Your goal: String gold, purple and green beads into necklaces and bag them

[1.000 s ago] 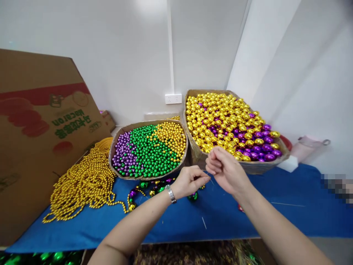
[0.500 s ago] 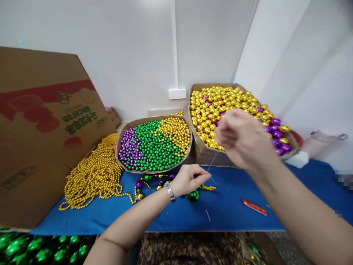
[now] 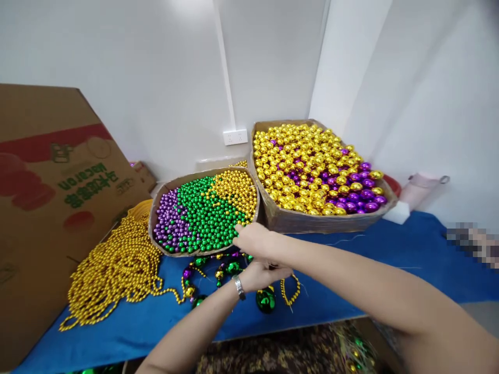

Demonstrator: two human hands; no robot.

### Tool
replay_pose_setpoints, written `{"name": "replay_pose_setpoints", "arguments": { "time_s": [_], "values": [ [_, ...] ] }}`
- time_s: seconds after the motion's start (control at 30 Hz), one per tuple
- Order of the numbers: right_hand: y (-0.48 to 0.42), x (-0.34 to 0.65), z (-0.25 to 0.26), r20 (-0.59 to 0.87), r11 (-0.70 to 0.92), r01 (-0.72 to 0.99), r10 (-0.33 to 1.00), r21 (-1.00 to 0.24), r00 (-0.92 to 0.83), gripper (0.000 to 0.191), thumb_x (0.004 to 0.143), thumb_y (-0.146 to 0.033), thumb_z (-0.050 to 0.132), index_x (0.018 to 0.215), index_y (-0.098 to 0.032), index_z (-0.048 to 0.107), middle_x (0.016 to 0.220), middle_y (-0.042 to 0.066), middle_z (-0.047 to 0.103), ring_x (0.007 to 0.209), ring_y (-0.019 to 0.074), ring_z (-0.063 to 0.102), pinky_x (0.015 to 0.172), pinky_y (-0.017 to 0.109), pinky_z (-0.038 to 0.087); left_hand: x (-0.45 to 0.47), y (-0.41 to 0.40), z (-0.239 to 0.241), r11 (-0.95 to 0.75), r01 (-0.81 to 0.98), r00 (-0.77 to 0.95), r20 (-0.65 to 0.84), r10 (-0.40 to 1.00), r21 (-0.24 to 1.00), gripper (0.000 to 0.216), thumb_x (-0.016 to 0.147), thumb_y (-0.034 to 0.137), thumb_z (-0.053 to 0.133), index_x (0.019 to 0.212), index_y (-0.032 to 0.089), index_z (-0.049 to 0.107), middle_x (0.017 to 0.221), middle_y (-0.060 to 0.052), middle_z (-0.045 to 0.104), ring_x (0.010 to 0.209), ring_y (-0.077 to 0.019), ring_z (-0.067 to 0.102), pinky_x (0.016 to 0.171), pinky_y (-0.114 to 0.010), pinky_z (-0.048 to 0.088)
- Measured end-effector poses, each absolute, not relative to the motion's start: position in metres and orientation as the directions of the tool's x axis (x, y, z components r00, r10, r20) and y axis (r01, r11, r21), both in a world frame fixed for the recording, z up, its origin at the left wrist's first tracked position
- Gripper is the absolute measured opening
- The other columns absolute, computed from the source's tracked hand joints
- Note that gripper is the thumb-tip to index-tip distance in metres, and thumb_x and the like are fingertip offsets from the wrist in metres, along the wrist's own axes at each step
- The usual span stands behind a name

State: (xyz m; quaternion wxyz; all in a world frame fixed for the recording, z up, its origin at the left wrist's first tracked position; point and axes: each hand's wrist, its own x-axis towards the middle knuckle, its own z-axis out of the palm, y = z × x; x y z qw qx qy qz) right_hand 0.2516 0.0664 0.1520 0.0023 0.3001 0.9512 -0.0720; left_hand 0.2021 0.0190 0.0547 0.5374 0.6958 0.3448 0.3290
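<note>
My right hand (image 3: 253, 240) is at the front rim of the smaller box, its fingers bunched beside the green and gold beads (image 3: 218, 208). Whatever those fingers hold is hidden. Below it, my left hand (image 3: 263, 275), with a silver watch at the wrist, is closed in a pinch on a thin clear thread, barely visible now. The right forearm crosses just above the left fingertips. Under my hands lies a strand of green, purple and gold beads (image 3: 233, 267). A large green ball (image 3: 265, 299) and a small gold bead loop (image 3: 290, 290) lie close to the left hand.
The smaller cardboard box (image 3: 153, 228) has purple, green and gold beads. A larger box (image 3: 312, 222) with gold and purple balls stands behind right. Gold bead chains (image 3: 117, 265) are heaped at left by a tall carton (image 3: 50, 208). Blue cloth (image 3: 335, 296) covers the table.
My right hand has come down and left, from before the larger box to the smaller box's front rim. My left hand stays low, still pinched. The view has turned somewhat right.
</note>
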Motion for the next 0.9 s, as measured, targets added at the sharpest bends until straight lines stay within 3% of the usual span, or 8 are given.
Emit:
{"name": "replay_pose_setpoints", "arguments": {
  "time_s": [0.2,0.27,0.37,0.5,0.6,0.67,0.77,0.9],
  "values": [
    [0.045,0.332,0.146,0.142,0.757,0.647,0.654,-0.095,-0.743,0.028,0.095,-0.025,0.036,0.111,-0.018,0.058,0.106,0.011,0.062,0.084,0.0192,0.063,0.065,0.029,0.047,0.193,0.021,0.058,-0.097,-0.023,0.399,0.098,0.912,0.995,0.034,0.077,0.042,0.063,0.068,0.009,0.068,0.058,-0.001,0.057,0.054,-0.0084,0.043,0.054,-0.022,0.036],
    [0.033,0.353,0.128,0.298,0.717,0.62,0.697,-0.318,-0.653,0.026,0.095,-0.028,0.039,0.11,-0.019,0.057,0.103,0.008,0.064,0.087,0.017,0.063,0.071,0.027,0.048,0.19,0.02,0.061,-0.05,-0.053,0.346,0.066,0.936,0.997,0.035,0.076,0.042,0.065,0.069,0.009,0.069,0.055,0.0,0.056,0.052,-0.0071,0.041,0.052,-0.021,0.033],
    [0.017,0.369,0.097,0.321,0.623,0.593,0.777,-0.51,-0.541,0.021,0.094,-0.031,0.042,0.101,-0.02,0.058,0.086,0.003,0.068,0.072,0.0135,0.064,0.063,0.022,0.047,0.188,0.02,0.063,0.005,-0.103,0.314,0.028,0.949,0.995,0.034,0.074,0.042,0.067,0.075,0.009,0.072,0.058,-0.002,0.06,0.053,-0.0077,0.045,0.053,-0.02,0.036],
    [0.002,0.373,0.079,0.389,0.607,0.623,0.795,-0.493,-0.466,0.025,0.095,-0.029,0.038,0.087,-0.02,0.06,0.078,0.004,0.066,0.071,0.0152,0.062,0.064,0.025,0.045,0.183,0.022,0.065,0.084,-0.096,0.364,-0.044,0.93,0.992,0.036,0.072,0.042,0.069,0.087,0.01,0.073,0.063,-0.005,0.067,0.048,-0.0074,0.047,0.048,-0.019,0.038],
    [-0.006,0.373,0.083,0.37,0.648,0.564,0.759,-0.512,-0.536,0.024,0.094,-0.029,0.039,0.087,-0.021,0.06,0.078,0.003,0.065,0.069,0.0141,0.061,0.063,0.024,0.043,0.178,0.022,0.069,0.07,-0.065,0.372,-0.041,0.927,0.995,0.037,0.074,0.04,0.067,0.096,0.011,0.072,0.074,-0.009,0.071,0.048,-0.0083,0.05,0.046,-0.02,0.04],
    [-0.006,0.374,0.085,0.322,0.629,0.511,0.759,-0.585,-0.566,0.024,0.094,-0.031,0.041,0.084,-0.021,0.06,0.077,0.002,0.065,0.068,0.0133,0.06,0.062,0.023,0.043,0.175,0.02,0.076,-0.043,-0.01,0.383,0.044,0.923,0.999,0.032,0.078,0.036,0.064,0.098,0.012,0.071,0.081,-0.01,0.072,0.055,-0.0113,0.058,0.052,-0.022,0.045],
    [0.004,0.375,0.084,0.271,0.464,0.456,0.863,-0.76,-0.426,0.028,0.095,-0.037,0.036,0.099,-0.022,0.059,0.071,0.001,0.062,0.063,0.0126,0.058,0.06,0.022,0.044,0.173,0.015,0.089,-0.413,0.164,0.427,0.313,0.848,0.896,0.028,0.085,0.028,0.056,0.106,0.015,0.068,0.088,-0.009,0.072,0.071,-0.0147,0.063,0.066,-0.024,0.049],
    [0.021,0.371,0.072,0.101,0.265,0.265,0.856,-0.927,-0.506,0.041,0.096,-0.045,0.026,0.118,-0.018,0.049,0.058,-0.003,0.056,0.048,0.0093,0.049,0.047,0.02,0.039,0.171,0.015,0.097,-0.834,0.335,0.578,0.604,0.549,0.438,0.036,0.089,0.014,0.044,0.122,0.019,0.056,0.082,-0.006,0.069,0.071,-0.0143,0.061,0.065,-0.026,0.047]
  ]
}}
